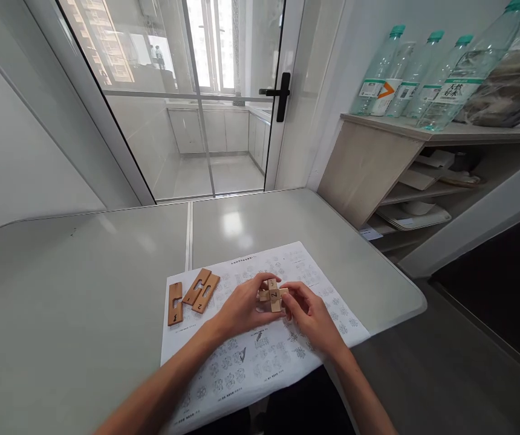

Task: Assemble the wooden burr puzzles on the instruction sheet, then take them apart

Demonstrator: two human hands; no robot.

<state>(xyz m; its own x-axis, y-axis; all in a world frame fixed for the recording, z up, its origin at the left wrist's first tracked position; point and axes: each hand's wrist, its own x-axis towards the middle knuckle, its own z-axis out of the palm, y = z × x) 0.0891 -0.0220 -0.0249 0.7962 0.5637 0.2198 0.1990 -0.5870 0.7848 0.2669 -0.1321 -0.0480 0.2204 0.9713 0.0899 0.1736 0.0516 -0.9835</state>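
My left hand (240, 309) and my right hand (309, 314) both pinch a small wooden puzzle piece assembly (273, 295), a cross of interlocked flat bars, held just above a printed instruction sheet (260, 362). Fingers of both hands are closed round it from either side. To the left on the sheet lie three loose wooden bars with slots: one bar (175, 303) on its own, and a pair of bars (201, 289) side by side.
The sheet lies on a grey table (83, 290) with a seam down its middle. A wooden shelf unit (378, 169) at the right carries several plastic water bottles (416, 75). A glass door (187, 96) with a black handle stands behind the table.
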